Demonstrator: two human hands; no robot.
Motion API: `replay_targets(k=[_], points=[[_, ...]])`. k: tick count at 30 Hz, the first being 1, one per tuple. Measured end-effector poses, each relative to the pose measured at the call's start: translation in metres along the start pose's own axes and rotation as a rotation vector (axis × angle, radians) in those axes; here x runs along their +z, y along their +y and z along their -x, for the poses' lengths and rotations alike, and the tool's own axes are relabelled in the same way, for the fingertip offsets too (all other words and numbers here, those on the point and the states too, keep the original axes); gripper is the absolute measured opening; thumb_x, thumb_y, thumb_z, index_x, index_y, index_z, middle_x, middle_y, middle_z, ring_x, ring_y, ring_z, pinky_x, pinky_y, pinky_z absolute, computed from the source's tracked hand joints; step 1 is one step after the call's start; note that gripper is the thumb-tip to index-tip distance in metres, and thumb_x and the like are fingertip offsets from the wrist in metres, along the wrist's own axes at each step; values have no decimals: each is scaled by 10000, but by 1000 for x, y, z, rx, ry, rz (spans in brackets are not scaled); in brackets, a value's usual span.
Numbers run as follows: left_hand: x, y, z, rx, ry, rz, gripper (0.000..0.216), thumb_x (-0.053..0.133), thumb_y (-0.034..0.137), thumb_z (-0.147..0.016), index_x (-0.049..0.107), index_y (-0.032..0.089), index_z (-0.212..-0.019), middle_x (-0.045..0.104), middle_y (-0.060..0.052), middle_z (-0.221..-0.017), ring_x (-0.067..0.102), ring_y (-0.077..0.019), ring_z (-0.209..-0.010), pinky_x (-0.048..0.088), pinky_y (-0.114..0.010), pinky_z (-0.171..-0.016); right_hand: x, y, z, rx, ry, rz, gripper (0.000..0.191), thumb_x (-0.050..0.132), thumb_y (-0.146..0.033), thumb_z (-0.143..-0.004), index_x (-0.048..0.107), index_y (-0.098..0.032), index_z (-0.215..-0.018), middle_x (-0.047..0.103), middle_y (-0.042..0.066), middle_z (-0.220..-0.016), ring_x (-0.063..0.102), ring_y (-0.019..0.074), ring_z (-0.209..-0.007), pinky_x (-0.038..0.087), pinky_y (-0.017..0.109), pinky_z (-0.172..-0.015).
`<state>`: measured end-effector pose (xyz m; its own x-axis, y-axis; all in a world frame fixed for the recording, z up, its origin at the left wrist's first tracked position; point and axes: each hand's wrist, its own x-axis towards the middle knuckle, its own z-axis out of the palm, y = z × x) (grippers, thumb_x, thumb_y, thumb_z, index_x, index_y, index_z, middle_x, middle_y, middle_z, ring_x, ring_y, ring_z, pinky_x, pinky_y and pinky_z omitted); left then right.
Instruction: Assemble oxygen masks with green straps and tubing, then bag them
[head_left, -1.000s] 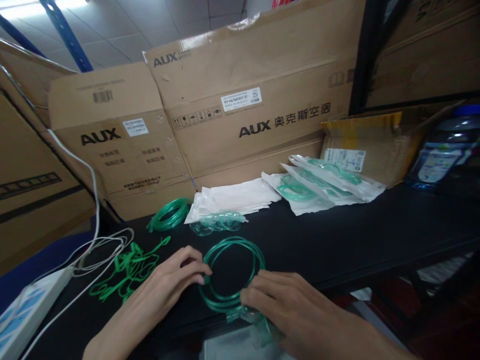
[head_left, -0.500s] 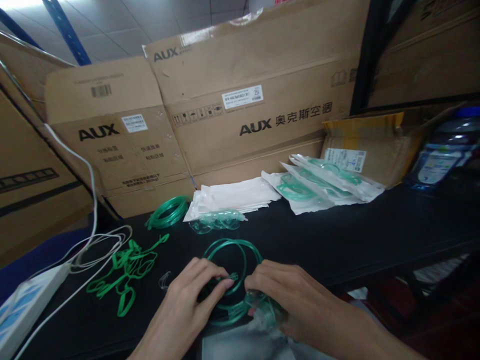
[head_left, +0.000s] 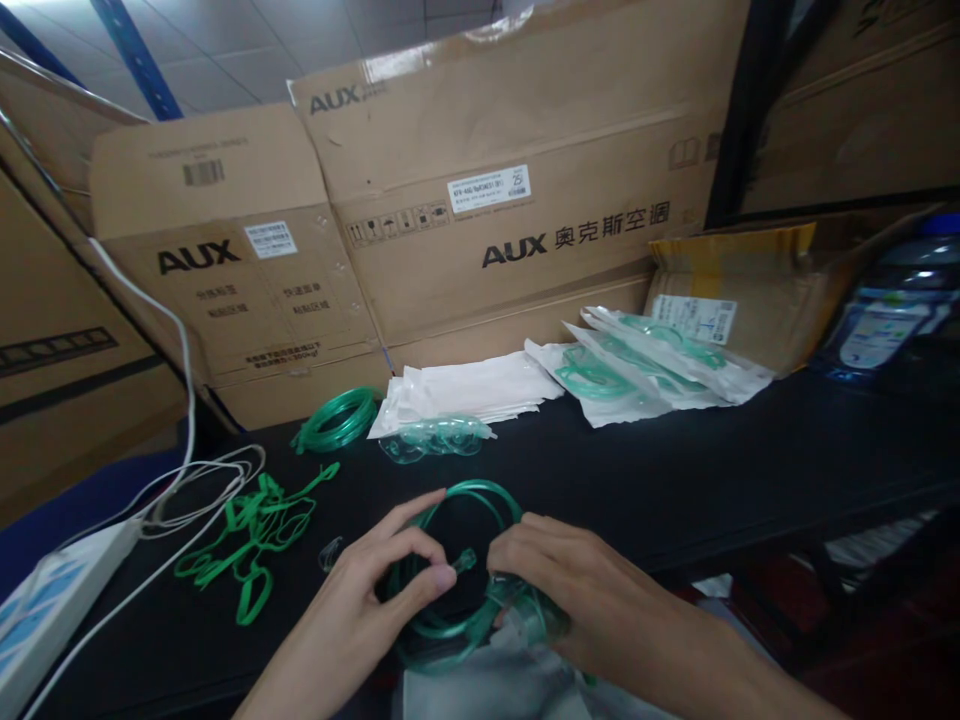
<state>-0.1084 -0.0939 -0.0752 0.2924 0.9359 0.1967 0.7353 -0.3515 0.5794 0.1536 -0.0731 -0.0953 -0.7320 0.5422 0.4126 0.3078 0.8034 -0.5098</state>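
Observation:
My left hand [head_left: 379, 585] pinches the end of the clear green tubing [head_left: 487, 490] between thumb and forefinger. A small green connector [head_left: 465, 560] pokes out past those fingertips, and another finger reaches to the top of the coil. The tubing lies in loops between both hands. My right hand [head_left: 562, 565] is closed around a soft clear-green plastic mask [head_left: 529, 605] and the right side of the loops; its fingertips are partly hidden. Below the mask hangs a translucent whitish plastic sheet or bag [head_left: 480, 685].
Left on the black tabletop [head_left: 360, 530] lie tangled green elastic straps [head_left: 262, 525], a coiled green tube [head_left: 337, 420] and a white power strip [head_left: 67, 590] with cables. Behind are clear masks [head_left: 435, 440], white pouches [head_left: 480, 385], packed pouches [head_left: 637, 365] and cardboard boxes [head_left: 510, 150].
My left hand has shifted slightly left, with a finger now stretched up to the coil's top. The connector shows more clearly, and the loops sit a little lower. My right hand stays nearly still.

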Motion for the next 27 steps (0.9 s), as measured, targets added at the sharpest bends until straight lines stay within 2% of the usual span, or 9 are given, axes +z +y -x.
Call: replay_targets(k=[2,4,7,9,12,15,19,23,27], points=[[4,4,-5,10,-1,43,298,562,456,-1000,716,246,-856,535,-85,-1537,569,-298,-1360,466,-491,-1124,0,2,2,11,20,20,447,634,48,-792,612,-231,-1141,700,26,-1067,627,197,-1011,495,321,-935],[7,5,-9,21,14,18,276,540,436,-1016,725,258,-915,543,-66,-1531,528,-287,-1401,431,-503,-1158,-1,5,3,21,54,47,447,649,38,-794,612,-230,-1150,701,32,-1070,628,207,-1017,487,337,-952],[3,2,-9,74,14,-59,276,484,400,-1046,716,306,-1161,542,-39,-1535,403,-262,-1494,338,-534,-1216,-3,8,4,46,90,68,418,660,30,-809,615,-216,-1145,695,34,-1042,625,207,-987,487,324,-907],[-6,-4,-3,126,-61,-99,321,519,393,-1036,656,340,-1321,527,-30,-1551,390,-254,-1501,346,-513,-1218,-4,9,4,63,91,64,373,680,17,-817,625,-211,-1106,691,22,-999,627,197,-944,487,301,-857],[-19,-14,8,165,-186,-186,455,603,393,-999,547,409,-1450,536,-2,-1544,457,-249,-1460,390,-467,-1203,-4,8,4,69,107,66,373,732,-3,-806,635,-212,-1100,701,17,-1005,640,199,-951,486,295,-859],[-23,-21,11,199,-195,-242,405,573,332,-1021,581,426,-1416,615,12,-1454,559,-226,-1368,456,-392,-1161,-4,4,3,82,141,92,398,793,-15,-773,655,-208,-1093,715,20,-998,663,209,-944,494,307,-864],[-15,-16,4,252,-134,-213,308,508,208,-1043,715,372,-1203,669,2,-1253,650,-172,-1170,540,-256,-1001,0,-1,0,134,201,111,401,837,6,-715,679,-192,-1025,723,28,-951,685,219,-882,517,309,-804],[-5,-5,-1,286,-95,-180,256,542,213,-1036,694,348,-1192,652,1,-1219,631,-167,-1135,514,-267,-1001,6,-1,-2,163,201,86,455,822,51,-690,673,-173,-1057,719,41,-962,687,228,-880,527,315,-775],[5,4,0,338,-89,-153,230,585,229,-1021,685,335,-1198,668,3,-1194,615,-175,-1115,498,-294,-1007,3,-3,-3,158,190,0,387,758,70,-725,665,-175,-1009,704,46,-997,679,209,-895,517,289,-780]])
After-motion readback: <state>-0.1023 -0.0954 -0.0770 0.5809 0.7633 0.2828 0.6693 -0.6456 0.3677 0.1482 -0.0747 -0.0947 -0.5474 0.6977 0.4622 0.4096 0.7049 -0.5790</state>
